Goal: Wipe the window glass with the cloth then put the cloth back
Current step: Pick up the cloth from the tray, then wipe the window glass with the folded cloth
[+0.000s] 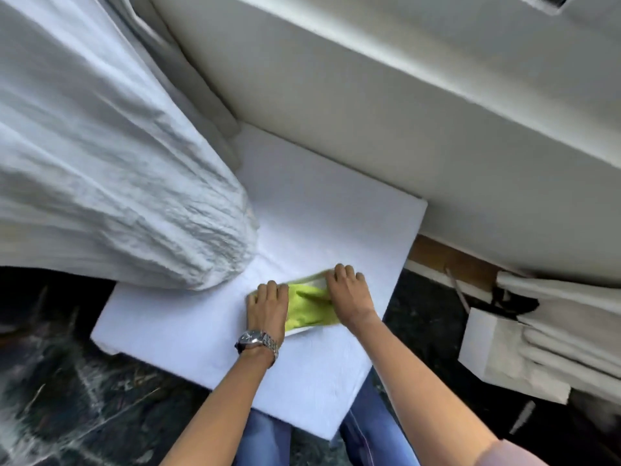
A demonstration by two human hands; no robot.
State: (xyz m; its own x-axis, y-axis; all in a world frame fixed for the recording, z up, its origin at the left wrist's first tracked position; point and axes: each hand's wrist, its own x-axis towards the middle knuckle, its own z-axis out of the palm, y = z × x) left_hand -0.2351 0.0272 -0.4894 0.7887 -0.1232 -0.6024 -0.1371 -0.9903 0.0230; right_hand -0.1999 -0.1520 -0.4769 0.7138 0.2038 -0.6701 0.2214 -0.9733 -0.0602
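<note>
The yellow-green cloth [307,306] lay on the white tabletop [188,334], near its front edge and beside the hanging curtain [111,183]. The left hand [267,306] and right hand [349,294] both rested on it, one at each end, fingers spread flat and gripping nothing.

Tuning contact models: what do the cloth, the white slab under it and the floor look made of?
Cloth: yellow-green soft fabric, likely microfibre; it creases between the left hand and right hand.
White slab: matte, finely textured, thick square edges; could be foam board or a covered cushion, cannot tell.
Floor: dark polished stone, probably marble; pale veins and glossy reflections.
</note>
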